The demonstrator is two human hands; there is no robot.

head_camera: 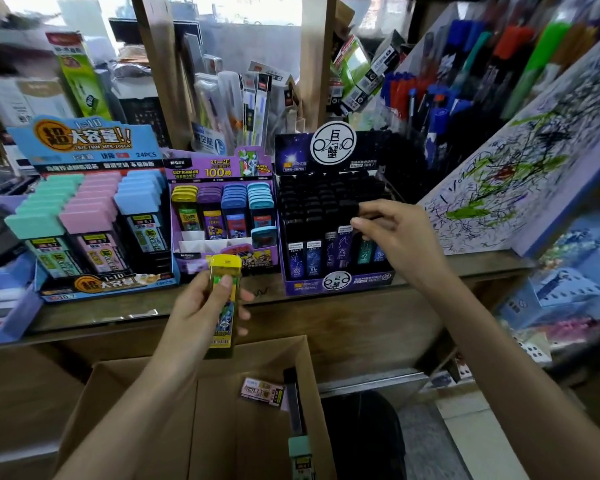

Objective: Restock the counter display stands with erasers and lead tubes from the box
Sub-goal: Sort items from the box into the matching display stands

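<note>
Wooden counter (326, 306) carries three display stands (224, 209) side by side

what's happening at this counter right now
A person is restocking lead tubes from the cardboard box below the counter. Their left hand holds a yellow-capped lead tube in front of the purple display stand, whose front row has empty slots. Their right hand pinches a black-capped lead tube in the dark stand to the right. An eraser and a mint-capped lead tube lie in the box.
</note>
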